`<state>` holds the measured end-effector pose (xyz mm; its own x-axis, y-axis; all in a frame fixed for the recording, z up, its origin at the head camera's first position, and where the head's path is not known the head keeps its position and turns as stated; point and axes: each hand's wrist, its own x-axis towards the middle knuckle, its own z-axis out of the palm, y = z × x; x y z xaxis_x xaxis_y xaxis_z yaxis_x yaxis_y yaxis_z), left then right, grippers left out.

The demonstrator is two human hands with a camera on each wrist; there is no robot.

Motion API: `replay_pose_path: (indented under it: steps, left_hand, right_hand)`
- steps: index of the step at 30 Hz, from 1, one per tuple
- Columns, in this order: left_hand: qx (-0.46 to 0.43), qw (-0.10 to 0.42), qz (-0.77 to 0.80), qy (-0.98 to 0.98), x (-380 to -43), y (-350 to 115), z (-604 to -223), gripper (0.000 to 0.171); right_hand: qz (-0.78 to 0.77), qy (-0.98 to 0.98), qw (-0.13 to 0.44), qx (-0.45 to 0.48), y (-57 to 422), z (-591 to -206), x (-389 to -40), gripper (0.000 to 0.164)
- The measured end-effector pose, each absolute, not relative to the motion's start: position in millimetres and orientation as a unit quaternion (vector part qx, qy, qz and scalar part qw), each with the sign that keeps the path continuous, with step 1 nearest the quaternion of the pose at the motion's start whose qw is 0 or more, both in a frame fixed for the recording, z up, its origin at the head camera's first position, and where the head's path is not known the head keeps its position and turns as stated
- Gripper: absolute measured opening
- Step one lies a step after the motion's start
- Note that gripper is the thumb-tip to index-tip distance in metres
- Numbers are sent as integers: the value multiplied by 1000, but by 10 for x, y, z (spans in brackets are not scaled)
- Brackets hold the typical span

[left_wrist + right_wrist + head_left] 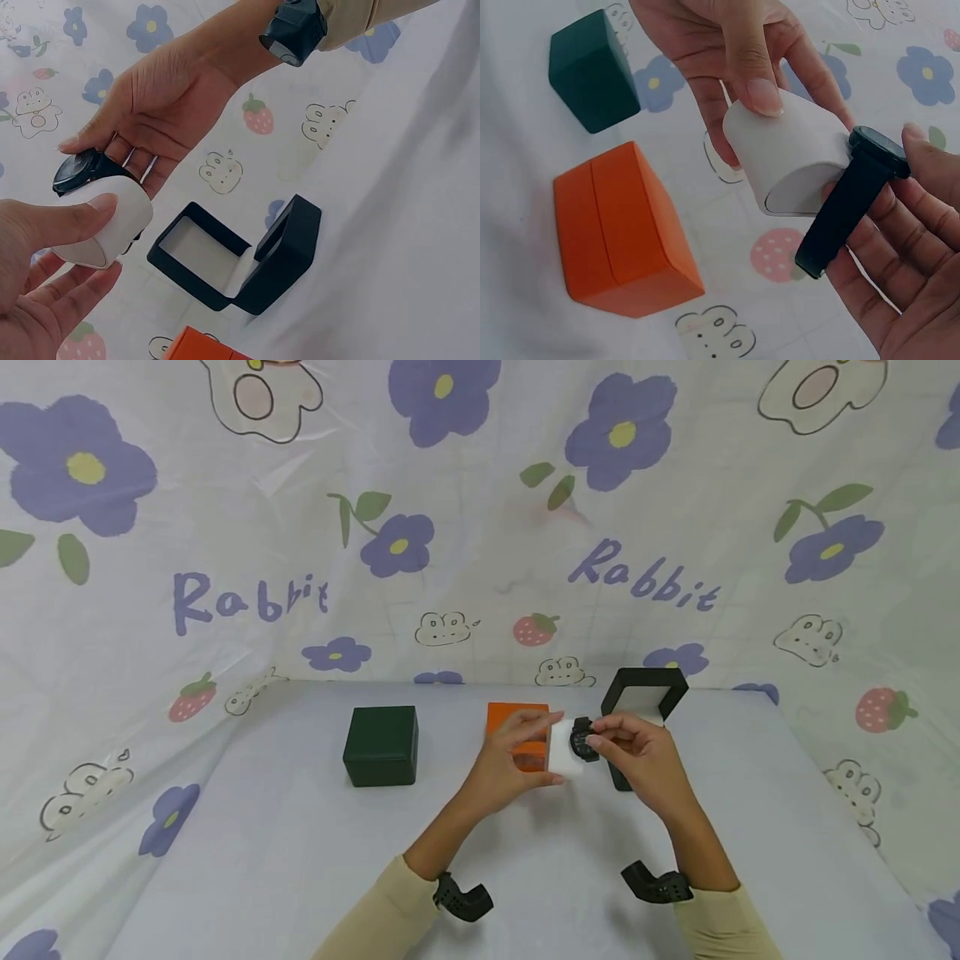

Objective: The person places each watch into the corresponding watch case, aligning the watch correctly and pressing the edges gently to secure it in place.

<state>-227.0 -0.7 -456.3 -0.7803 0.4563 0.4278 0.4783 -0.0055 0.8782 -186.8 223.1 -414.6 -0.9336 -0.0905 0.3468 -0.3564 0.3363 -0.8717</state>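
Note:
My left hand grips a white watch cushion between thumb and fingers, above the table. Beside the cushion is a black wristwatch, pinched at its case by my right hand. One end of the watch strap hangs down in the right wrist view, over the cushion's end. From the left wrist view, the watch face lies at the cushion's upper side, close against it. Behind the right hand stands an open black watch box with a pale lining, its lid tilted up.
A closed orange box stands behind my left hand, partly hidden by it in the head view. Farther left on the white table sits a closed dark green box. A printed cloth hangs at the back.

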Motion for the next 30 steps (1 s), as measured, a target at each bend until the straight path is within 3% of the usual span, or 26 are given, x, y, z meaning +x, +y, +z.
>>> replay_pose_path:
  steps: [15, 30]
  left_hand:
    - [-303, 35, -645, -701, -2262, -10, -4548, 79]
    - [-268, 35, -671, -691, -2290, -94, -4484, 75]
  right_hand:
    - [553, -808, 198, 47, 2100, -4230, -1900, 16]
    - [562, -801, 171, 115, 2084, -4296, -1929, 12]
